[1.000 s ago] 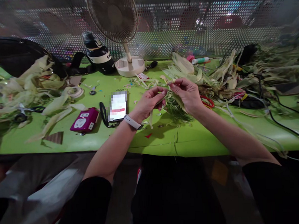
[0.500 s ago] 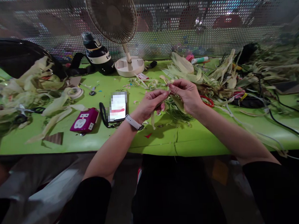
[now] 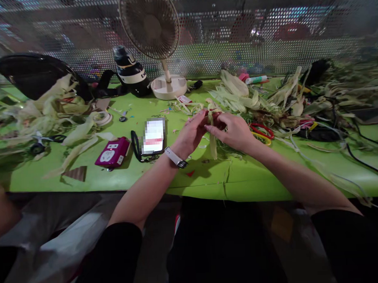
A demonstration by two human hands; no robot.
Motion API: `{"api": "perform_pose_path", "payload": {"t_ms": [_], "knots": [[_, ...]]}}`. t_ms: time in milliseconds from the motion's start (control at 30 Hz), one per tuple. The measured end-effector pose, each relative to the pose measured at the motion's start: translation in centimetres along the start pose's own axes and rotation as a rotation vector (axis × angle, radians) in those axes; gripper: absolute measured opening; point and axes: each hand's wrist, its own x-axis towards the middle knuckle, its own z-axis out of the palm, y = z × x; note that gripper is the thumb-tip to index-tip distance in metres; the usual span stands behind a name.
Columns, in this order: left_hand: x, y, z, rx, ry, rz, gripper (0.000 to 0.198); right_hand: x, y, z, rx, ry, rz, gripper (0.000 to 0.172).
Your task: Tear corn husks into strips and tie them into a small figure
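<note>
Both my hands meet over the green table (image 3: 165, 176), around a pale strip of corn husk (image 3: 213, 146) that hangs down between them. My left hand (image 3: 191, 135) has its fingers closed on the strip's upper part; a watch with a light band (image 3: 174, 156) is on that wrist. My right hand (image 3: 231, 131) pinches the same piece from the other side, thumb in front. A curled husk end (image 3: 211, 102) sticks up above the fingers. Some fingertips are hidden behind the husk. Thin green shreds lie beneath the right hand.
Left of my hands lie a phone (image 3: 153, 136), a magenta box (image 3: 112, 152), scissors (image 3: 48, 140) and a tape roll (image 3: 103, 118). A fan (image 3: 169, 87) and a bottle (image 3: 133, 74) stand behind. Husk heaps (image 3: 237, 96) and red-handled scissors (image 3: 264, 130) lie to the right. Another person's arm (image 3: 2, 210) shows at left.
My hands have drawn closer together around the husk. My right hand has turned and come lower, and the husk strip now hangs straight down between the hands. The view has shifted slightly.
</note>
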Motion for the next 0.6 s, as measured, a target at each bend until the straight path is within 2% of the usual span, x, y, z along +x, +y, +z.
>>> {"api": "perform_pose_path", "payload": {"t_ms": [133, 267, 367, 600], "knots": [[0.05, -0.21, -0.23, 0.03, 0.009, 0.041, 0.017, 0.26, 0.63, 0.65, 0.1, -0.04, -0.039, 0.012], [0.04, -0.15, -0.35, 0.058, 0.046, 0.106, 0.023, 0.32, 0.57, 0.41, 0.117, -0.023, -0.063, 0.014], [0.13, -0.2, -0.33, 0.067, 0.068, 0.138, 0.026, 0.27, 0.31, 0.29, 0.131, -0.058, -0.045, 0.017], [0.26, -0.38, -0.45, 0.067, 0.081, 0.128, 0.026, 0.4, 0.29, -0.09, 0.118, -0.098, -0.095, 0.018]]}}
